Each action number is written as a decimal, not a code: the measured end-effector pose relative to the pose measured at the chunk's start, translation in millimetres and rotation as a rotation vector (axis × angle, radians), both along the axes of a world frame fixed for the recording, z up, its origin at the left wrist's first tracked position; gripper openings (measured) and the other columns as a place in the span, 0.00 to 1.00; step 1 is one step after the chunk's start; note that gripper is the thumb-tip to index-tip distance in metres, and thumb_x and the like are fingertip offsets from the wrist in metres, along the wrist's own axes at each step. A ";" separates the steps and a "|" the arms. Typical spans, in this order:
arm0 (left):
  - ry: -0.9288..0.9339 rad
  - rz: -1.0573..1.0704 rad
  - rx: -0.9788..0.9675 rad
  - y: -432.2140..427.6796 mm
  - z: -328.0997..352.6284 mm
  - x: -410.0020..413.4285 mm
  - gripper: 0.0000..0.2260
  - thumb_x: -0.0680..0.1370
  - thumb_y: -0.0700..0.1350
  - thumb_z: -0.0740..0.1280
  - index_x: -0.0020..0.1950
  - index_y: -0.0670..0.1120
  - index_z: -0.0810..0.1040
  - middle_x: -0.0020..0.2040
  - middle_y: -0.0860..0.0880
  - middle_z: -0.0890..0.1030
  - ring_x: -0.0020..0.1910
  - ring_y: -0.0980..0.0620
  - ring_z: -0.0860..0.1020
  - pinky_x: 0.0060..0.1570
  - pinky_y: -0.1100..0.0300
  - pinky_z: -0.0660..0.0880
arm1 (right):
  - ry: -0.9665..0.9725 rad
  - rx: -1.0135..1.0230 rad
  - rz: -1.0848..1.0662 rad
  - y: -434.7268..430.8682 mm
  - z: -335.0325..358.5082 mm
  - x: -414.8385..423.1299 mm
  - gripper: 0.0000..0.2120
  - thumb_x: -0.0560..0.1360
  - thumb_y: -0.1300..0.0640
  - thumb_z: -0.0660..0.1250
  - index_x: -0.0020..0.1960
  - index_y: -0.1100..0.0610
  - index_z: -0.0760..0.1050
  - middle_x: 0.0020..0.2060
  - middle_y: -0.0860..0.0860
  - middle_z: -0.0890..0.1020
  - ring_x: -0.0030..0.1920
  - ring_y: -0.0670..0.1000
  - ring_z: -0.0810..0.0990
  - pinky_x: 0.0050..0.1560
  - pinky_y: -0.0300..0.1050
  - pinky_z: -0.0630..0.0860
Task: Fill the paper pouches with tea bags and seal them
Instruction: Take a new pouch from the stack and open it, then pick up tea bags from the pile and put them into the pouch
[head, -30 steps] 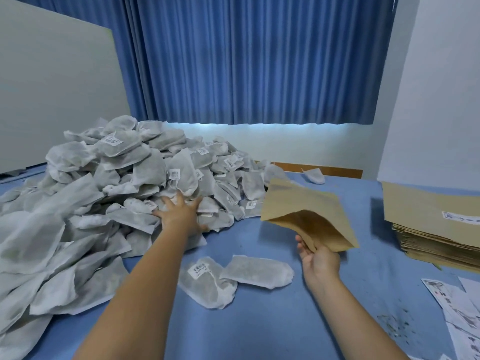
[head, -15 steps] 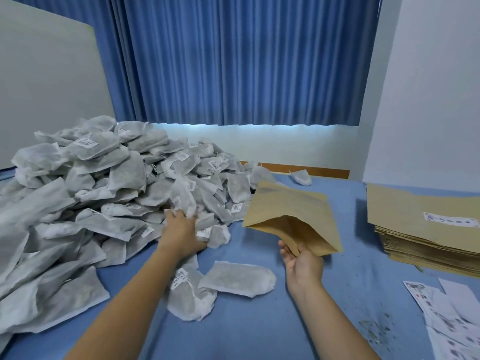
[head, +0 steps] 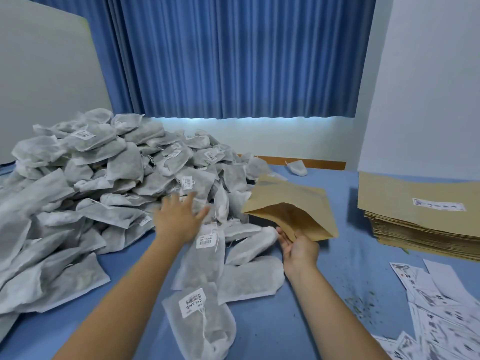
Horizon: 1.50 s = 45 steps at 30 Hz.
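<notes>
While R hand (head: pixel 298 249) grips tan kraft-paper pouch (head: pixel 293 203), mouth open, right of grey mesh tea-bag heap (head: pixel 91 183):
L hand (head: pixel 179 219), splayed & empty, has raked more bags (head: pixel 205 258) off heap's near edge; filling prob. next.

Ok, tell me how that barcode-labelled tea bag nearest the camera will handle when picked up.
The tea bag will probably flop: its thin mesh lies slumped and creased on the table. It looks loosely filled, so likely light for its size. Its string could snag neighbouring bags, and specks on the table hint at shedding.
</notes>
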<state>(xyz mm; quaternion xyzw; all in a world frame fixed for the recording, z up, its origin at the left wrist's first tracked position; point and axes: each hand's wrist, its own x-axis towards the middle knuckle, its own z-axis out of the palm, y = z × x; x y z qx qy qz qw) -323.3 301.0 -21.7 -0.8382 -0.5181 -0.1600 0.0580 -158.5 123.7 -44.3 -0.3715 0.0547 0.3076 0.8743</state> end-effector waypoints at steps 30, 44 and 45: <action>-0.044 0.001 -0.394 -86.8 -28.9 18.0 0.35 0.70 0.73 0.58 0.74 0.62 0.57 0.76 0.43 0.56 0.73 0.38 0.54 0.66 0.41 0.56 | -0.108 -0.126 -0.057 -4.8 -1.0 10.3 0.13 0.80 0.66 0.54 0.40 0.61 0.74 0.24 0.53 0.80 0.21 0.48 0.78 0.23 0.37 0.75; -0.123 -0.198 -0.470 -114.5 -25.4 77.2 0.30 0.70 0.67 0.64 0.69 0.55 0.69 0.72 0.55 0.63 0.72 0.39 0.54 0.65 0.39 0.58 | -0.450 -0.538 -0.092 -20.4 7.3 22.8 0.12 0.80 0.64 0.53 0.58 0.60 0.73 0.46 0.56 0.79 0.36 0.58 0.80 0.41 0.51 0.76; -0.125 -0.186 -0.474 -115.0 -24.7 78.9 0.32 0.71 0.67 0.64 0.71 0.55 0.66 0.73 0.54 0.62 0.72 0.38 0.53 0.65 0.38 0.57 | -0.419 -0.509 -0.101 -27.0 14.2 25.9 0.13 0.79 0.64 0.54 0.58 0.61 0.73 0.49 0.58 0.80 0.41 0.62 0.81 0.44 0.54 0.77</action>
